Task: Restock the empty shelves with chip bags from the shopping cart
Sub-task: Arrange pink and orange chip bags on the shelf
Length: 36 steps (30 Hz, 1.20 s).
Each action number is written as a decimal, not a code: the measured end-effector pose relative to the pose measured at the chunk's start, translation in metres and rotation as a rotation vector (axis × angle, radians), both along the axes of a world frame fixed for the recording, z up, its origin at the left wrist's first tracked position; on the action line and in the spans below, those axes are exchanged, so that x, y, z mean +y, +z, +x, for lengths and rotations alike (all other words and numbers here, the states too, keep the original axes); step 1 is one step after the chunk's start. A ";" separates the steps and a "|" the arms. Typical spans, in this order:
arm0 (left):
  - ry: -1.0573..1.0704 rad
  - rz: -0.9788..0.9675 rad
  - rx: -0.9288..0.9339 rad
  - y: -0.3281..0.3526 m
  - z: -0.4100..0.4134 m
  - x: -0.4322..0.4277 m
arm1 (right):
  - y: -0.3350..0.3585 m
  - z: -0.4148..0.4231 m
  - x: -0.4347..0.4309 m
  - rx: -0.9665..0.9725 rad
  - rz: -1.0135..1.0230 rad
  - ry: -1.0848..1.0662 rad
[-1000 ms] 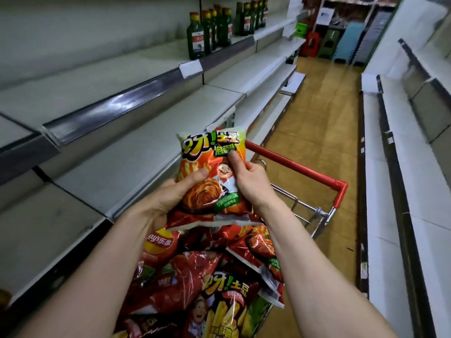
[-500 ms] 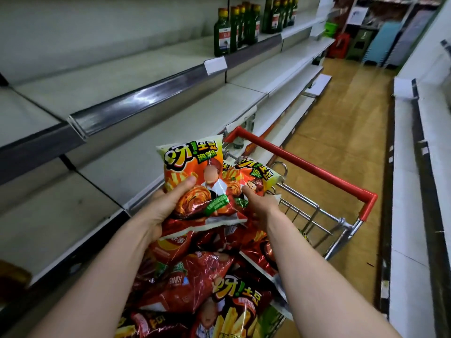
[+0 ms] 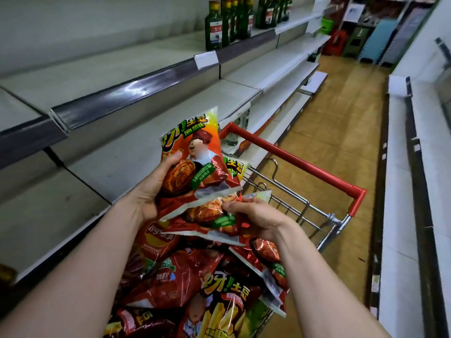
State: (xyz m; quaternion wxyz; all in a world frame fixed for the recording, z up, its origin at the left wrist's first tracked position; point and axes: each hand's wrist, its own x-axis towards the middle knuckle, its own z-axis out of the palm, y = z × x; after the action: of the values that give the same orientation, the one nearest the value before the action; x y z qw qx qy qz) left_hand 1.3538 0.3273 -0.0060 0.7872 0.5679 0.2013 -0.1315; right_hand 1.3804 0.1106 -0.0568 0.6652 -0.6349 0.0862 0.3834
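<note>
**Fingers grip two bags over the cart point(image 3: 356, 203)**

Fingers of the left hand point(image 3: 151, 191) wrap the top bag point(image 3: 195, 162) from its left side. The thumb point(image 3: 173, 157) lies flat across the printed front, and the rest are hidden behind the foil. That bag stands nearly upright, tilted a little to the right, with its sealed lower edge toward the wrist. The right hand point(image 3: 258, 218) sits palm down just below it, and its curled fingertips point(image 3: 229, 206) pinch the second bag point(image 3: 207, 219) at its upper right part. The second bag lies flatter, tucked under the bottom seam of the top bag and touching it. Its own white seam hangs over the pile point(image 3: 175, 276). A green-and-yellow bag top shows behind the top bag's right edge; whether it belongs to the second bag cannot be told.

Both held bags are raised above the pile, which fills the cart with red and orange packs. One Lay's pack point(image 3: 156, 237) lies just under the left wrist. Beyond the hands runs the red handle point(image 3: 292, 157), with chrome wire below it. The cart stands in the aisle close beside the shelves point(image 3: 136, 147) on the left. The top bag is in front of the middle board, apart from it. Green bottles point(image 3: 219, 28) stand in a row on the upper shelf farther along, behind a white tag point(image 3: 206, 59) on the shelf edge. Tan floor point(image 3: 336, 132) runs ahead between these shelves and a white rack point(image 3: 400, 191) on the right.
</note>
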 end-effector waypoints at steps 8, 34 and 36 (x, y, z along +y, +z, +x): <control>-0.173 -0.056 -0.063 0.016 -0.011 -0.027 | 0.015 -0.016 0.015 -0.154 -0.057 -0.178; -0.811 -0.127 -0.231 0.089 -0.215 -0.085 | 0.114 -0.362 0.016 -0.487 -0.455 -1.055; -0.873 -0.134 -0.243 0.091 -0.240 -0.102 | 0.119 -0.388 0.012 -0.485 -0.606 -1.115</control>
State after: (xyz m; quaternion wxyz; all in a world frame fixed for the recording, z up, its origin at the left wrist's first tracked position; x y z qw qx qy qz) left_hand 1.1141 0.2254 0.0852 0.7109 0.5587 -0.1598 -0.3962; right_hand 0.9925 0.1225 0.0622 0.5565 -0.7219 0.3529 -0.2112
